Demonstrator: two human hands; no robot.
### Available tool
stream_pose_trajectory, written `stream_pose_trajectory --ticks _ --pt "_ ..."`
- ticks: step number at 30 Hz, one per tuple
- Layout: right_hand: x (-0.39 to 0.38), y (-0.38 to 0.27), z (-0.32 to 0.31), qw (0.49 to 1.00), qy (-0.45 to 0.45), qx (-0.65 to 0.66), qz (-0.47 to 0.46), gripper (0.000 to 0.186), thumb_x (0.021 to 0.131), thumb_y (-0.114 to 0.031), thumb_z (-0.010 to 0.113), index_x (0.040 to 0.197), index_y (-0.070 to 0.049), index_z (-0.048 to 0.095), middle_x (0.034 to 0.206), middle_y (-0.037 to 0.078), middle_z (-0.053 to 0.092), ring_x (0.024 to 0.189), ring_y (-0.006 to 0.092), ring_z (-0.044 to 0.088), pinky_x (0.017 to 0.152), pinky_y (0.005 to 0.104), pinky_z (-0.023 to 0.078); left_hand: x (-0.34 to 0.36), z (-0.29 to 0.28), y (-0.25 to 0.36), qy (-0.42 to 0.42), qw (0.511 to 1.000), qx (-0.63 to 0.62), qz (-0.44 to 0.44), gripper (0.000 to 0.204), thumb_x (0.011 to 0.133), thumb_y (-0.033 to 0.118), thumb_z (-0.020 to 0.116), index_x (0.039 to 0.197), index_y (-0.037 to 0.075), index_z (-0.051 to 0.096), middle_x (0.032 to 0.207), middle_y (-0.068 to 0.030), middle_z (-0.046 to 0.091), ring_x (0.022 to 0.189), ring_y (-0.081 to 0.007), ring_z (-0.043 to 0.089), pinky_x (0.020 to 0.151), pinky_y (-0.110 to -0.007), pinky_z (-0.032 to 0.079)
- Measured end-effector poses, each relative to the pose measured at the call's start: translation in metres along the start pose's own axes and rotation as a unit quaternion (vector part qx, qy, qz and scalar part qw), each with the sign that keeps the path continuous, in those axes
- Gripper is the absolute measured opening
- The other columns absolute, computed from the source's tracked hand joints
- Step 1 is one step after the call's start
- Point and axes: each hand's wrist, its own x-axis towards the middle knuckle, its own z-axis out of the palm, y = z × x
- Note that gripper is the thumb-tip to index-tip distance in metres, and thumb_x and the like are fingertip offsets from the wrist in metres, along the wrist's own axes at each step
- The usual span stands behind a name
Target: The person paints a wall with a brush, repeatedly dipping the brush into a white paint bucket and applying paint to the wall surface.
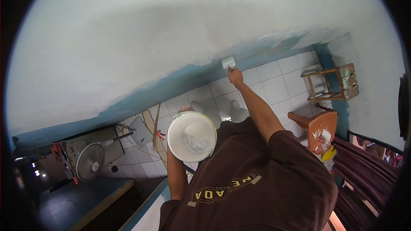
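My right hand (235, 77) is stretched out to the wall, its fingers closed round the handle of a wide, flat paintbrush (228, 62). The brush head is coated white and lies against the blue band low on the wall (171, 81), just under the white part. At my left side my left hand (185, 109) holds a round white bucket (173, 139); only some fingers show past its far rim, the rest being hidden behind it. Whitish paint (199, 141) lies in the bottom of the bucket, and its rim is smeared.
A wooden stool (326, 83) and a brown plastic chair (319, 124) with debris on its seat stand to the right. On the left lie a standing fan (90, 161) and wooden strips (155, 130) over the white floor tiles (274, 77). Dark curtains (364, 162) hang at right.
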Motion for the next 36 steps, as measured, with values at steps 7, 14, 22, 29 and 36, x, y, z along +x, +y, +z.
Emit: stream_pose_trajectory --ticks 7,14,22,29,36 --pt "-0.044 -0.084 -0.058 0.971 -0.066 0.229 -0.028 0.057 0.103 -0.042 0.052 0.074 0.006 0.065 0.063 0.015 0.064 0.054 0.0222 0.062 0.059 0.0395 0.054 0.000 0.013 0.008 -0.006 1.000 0.003 0.002 0.031 0.105 0.046 0.053 0.098 0.017 0.061 0.084 0.0013 0.066 0.073 -0.0146 0.066 0.065 -0.034 0.054" --pt "-0.140 -0.150 -0.124 0.955 -0.011 0.233 -0.183 0.051 0.107 -0.040 0.051 0.076 0.000 0.061 0.055 0.003 0.051 0.048 0.0114 0.048 0.046 0.0329 0.039 0.023 0.004 0.015 -0.079 0.996 -0.022 -0.031 0.031 0.105 0.047 0.053 0.097 0.017 0.060 0.083 0.0017 0.067 0.071 -0.0140 0.066 0.063 -0.033 0.054" --pt "-0.055 -0.077 -0.044 0.949 0.147 0.101 -0.261 0.051 0.107 -0.039 0.045 0.086 0.003 0.065 0.072 0.026 0.066 0.067 0.0469 0.065 0.064 0.0519 0.049 0.024 0.018 0.030 -0.091 0.994 -0.039 -0.051 0.033 0.109 0.039 0.045 0.087 0.017 0.053 0.075 0.0031 0.059 0.065 -0.0105 0.061 0.061 -0.031 0.053" --pt "-0.020 -0.020 0.000 0.995 0.040 0.066 -0.062 0.051 0.103 -0.042 0.051 0.086 0.003 0.068 0.083 0.026 0.071 0.071 0.0446 0.069 0.072 0.0500 0.055 0.031 0.007 0.038 -0.131 0.989 -0.059 -0.043 0.033 0.108 0.041 0.049 0.085 0.017 0.052 0.072 0.0036 0.059 0.062 -0.0106 0.060 0.058 -0.030 0.051" --pt "-0.044 -0.083 -0.064 0.981 -0.052 0.183 -0.023 0.050 0.103 -0.038 0.056 0.075 0.002 0.064 0.058 0.007 0.060 0.046 0.0165 0.055 0.046 0.0335 0.044 0.028 0.028 0.046 -0.066 0.997 0.009 -0.026 0.036 0.107 0.040 0.050 0.080 0.018 0.053 0.069 0.0033 0.059 0.059 -0.0107 0.059 0.056 -0.029 0.050"
